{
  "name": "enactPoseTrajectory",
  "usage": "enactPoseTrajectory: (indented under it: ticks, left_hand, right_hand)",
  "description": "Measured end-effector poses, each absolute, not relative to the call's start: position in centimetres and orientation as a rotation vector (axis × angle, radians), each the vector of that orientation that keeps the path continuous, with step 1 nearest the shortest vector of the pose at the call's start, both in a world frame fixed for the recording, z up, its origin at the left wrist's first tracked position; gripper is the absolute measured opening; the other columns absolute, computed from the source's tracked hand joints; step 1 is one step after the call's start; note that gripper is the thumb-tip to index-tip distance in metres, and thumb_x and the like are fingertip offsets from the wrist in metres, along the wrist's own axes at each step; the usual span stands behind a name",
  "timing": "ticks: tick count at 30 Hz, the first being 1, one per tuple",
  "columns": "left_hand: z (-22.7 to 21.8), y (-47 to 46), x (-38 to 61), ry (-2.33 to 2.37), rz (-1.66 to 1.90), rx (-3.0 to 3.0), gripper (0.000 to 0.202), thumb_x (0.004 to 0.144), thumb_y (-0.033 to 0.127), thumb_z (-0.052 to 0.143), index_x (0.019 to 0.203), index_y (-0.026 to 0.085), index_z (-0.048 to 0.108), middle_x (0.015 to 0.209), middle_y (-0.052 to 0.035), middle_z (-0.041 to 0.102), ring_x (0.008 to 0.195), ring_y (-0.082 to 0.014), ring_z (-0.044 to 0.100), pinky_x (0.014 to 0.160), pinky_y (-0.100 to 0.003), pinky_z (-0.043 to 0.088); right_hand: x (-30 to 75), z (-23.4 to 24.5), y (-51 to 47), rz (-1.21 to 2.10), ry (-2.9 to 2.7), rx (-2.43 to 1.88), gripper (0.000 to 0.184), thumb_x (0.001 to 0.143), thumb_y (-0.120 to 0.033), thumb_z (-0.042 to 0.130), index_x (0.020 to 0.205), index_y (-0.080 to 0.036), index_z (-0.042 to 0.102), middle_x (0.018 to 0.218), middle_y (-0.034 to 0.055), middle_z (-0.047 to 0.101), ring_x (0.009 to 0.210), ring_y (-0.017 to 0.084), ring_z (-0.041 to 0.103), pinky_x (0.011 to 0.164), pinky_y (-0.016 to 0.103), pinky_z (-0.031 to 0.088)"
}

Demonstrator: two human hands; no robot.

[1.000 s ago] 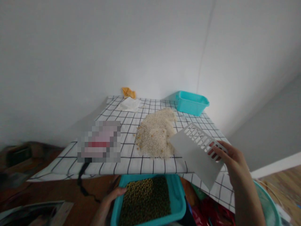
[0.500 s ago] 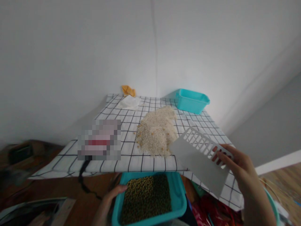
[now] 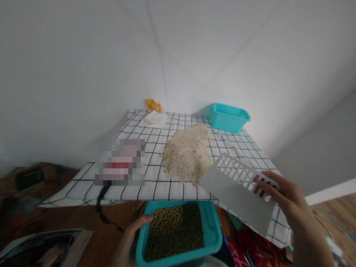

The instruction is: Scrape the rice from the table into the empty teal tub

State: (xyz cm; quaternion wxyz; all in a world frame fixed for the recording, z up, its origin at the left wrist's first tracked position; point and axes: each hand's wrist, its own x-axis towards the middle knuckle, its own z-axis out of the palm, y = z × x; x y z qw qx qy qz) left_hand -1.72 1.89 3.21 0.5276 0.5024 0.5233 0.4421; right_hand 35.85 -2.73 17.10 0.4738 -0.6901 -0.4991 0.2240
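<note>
Head view, left hand: the left hand (image 3: 130,241) grips the near-left rim of a teal tub (image 3: 214,241) filled with green beans (image 3: 175,233). The thumb lies over the rim; the other fingers are out of sight, so how tightly they close cannot be told. The tub hangs just below the table's near edge.

Head view, right hand: the right hand (image 3: 286,202) pinches the slotted end of a flat white plastic scraper (image 3: 236,193). The fingertips go through the slots. The plain end of the scraper points toward the grain.

Head view, grain: a pile of pale rice (image 3: 187,154) with a few yellowish kernels mixed in lies on the checked tablecloth (image 3: 139,185), near the middle of the table and reaching toward its near edge, directly behind the tub.

Head view, scraper against pile: its free corner sits at the pile's near-right edge, touching or just short of it; which one is not clear.

Head view, progress: judging by how things lie, the beans are already gathered in the tub and the rice is still wholly on the cloth, so the pale grain remains to be dealt with.

Head view, far corners: an empty-looking second teal tub (image 3: 229,116) sits at the far-right corner. A white cloth (image 3: 152,119) and an orange scrap (image 3: 153,105) lie at the far-left corner.
</note>
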Motion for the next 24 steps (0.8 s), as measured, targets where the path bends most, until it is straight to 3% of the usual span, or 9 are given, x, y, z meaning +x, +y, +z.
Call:
enactPoseTrajectory:
  ticks: [6, 11, 18, 24]
  left_hand:
    - [3.1, 1.6, -1.9, 1.31, 1.082, 1.341, 0.047, 0.054, 0.017, 0.082, 0.097, 0.031, 0.073, 0.102, -0.0012, 0.077, 0.093, -0.0279, 0.072, 0.08, -0.033, 0.059]
    - [2.7, 0.7, -0.6, 1.319, 1.203, 1.236, 0.042, 0.057, 0.022, 0.076, 0.099, 0.029, 0.07, 0.105, -0.003, 0.074, 0.095, -0.0282, 0.07, 0.085, -0.035, 0.057]
    - [3.1, 0.9, -0.2, 1.208, 1.177, 1.017, 0.029, 0.064, 0.022, 0.071, 0.092, 0.028, 0.07, 0.104, -0.0028, 0.076, 0.091, -0.029, 0.072, 0.073, -0.039, 0.061]
    - [3.0, 1.3, -0.4, 1.254, 1.222, 1.119, 0.036, 0.053, 0.024, 0.079, 0.089, 0.029, 0.072, 0.103, -0.003, 0.076, 0.092, -0.0296, 0.071, 0.081, -0.039, 0.059]
  right_hand:
    - [36.4, 17.2, -2.8, 0.581, -1.312, -1.744, 0.031, 0.083, -0.05, 0.061, 0.092, -0.021, 0.067, 0.071, 0.0033, 0.067, 0.065, 0.017, 0.061, 0.058, 0.025, 0.047]
    - [35.8, 17.1, -2.4, 0.587, -1.332, -1.732, 0.032, 0.084, -0.05, 0.06, 0.093, -0.019, 0.067, 0.072, 0.0053, 0.067, 0.065, 0.019, 0.062, 0.056, 0.025, 0.048]
    - [35.1, 17.5, -2.1, 0.555, -1.369, -1.706, 0.031, 0.084, -0.049, 0.06, 0.092, -0.02, 0.067, 0.07, 0.0048, 0.066, 0.063, 0.018, 0.061, 0.054, 0.025, 0.048]
    - [34.8, 17.6, -1.2, 0.582, -1.408, -1.695, 0.033, 0.083, -0.05, 0.06, 0.09, -0.019, 0.068, 0.07, 0.005, 0.067, 0.062, 0.018, 0.062, 0.055, 0.025, 0.049]
